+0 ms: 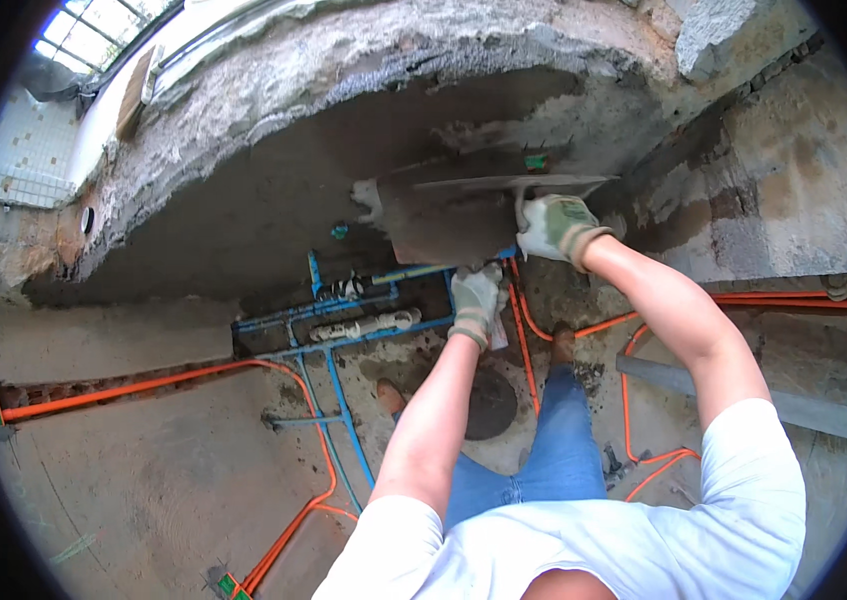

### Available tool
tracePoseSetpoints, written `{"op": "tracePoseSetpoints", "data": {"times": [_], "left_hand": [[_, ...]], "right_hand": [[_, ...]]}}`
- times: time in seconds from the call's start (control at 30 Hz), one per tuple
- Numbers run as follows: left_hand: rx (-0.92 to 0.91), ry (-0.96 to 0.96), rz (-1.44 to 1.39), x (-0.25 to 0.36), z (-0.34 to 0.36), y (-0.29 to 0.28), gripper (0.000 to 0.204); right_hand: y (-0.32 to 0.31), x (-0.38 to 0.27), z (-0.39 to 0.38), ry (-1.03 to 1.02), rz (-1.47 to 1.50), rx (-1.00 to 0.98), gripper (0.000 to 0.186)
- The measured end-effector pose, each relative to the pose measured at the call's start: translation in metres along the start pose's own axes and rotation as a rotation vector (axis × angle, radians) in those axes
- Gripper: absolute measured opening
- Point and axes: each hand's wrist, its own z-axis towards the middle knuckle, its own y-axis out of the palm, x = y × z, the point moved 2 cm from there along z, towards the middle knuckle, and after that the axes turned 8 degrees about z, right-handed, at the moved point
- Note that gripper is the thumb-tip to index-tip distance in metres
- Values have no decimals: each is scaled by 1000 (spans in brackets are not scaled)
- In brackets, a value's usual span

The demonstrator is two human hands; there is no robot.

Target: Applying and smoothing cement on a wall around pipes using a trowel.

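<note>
My gloved right hand grips a long flat steel trowel, held against the dark, wet mortar on the wall above the pipes. My gloved left hand is closed at the underside of a mortar-covered flat board, which is just below the trowel blade. The board's handle is hidden by my glove. A small green box sits in the mortar just above the trowel, and a small teal fitting is to the left of the board.
Blue pipes and a white pipe piece run below my hands. Orange conduits cross the walls and floor around my legs. A rough broken ledge arches overhead. A grey bar lies at the right. A window shows upper left.
</note>
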Motion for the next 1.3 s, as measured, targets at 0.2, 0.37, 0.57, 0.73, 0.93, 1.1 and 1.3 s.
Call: {"op": "tracePoseSetpoints", "data": {"times": [0.2,0.37,0.57,0.73,0.93,1.1,1.3], "left_hand": [[-9,133,41,36,-43,-44,7],[-143,79,127,-19,-53,-74,17],[-158,50,-208,-12,-34,-66,9],[-186,123,214,44,-64,-88,20],[33,395,1221,20,-53,-61,29],[-60,155,532,-45,10,-49,15],[37,-167,167,12,-9,-1,7]], "right_hand": [[-14,-17,-64,-97,-74,-149,37],[-12,-42,-62,-228,-169,40,41],[-4,-66,-61,185,290,-78,33],[-3,1,-101,-89,-216,1,41],[-15,29,-14,-297,-162,613,31],[-35,-8,47,-168,-190,380,24],[-105,-48,34,-26,-99,18,32]]}}
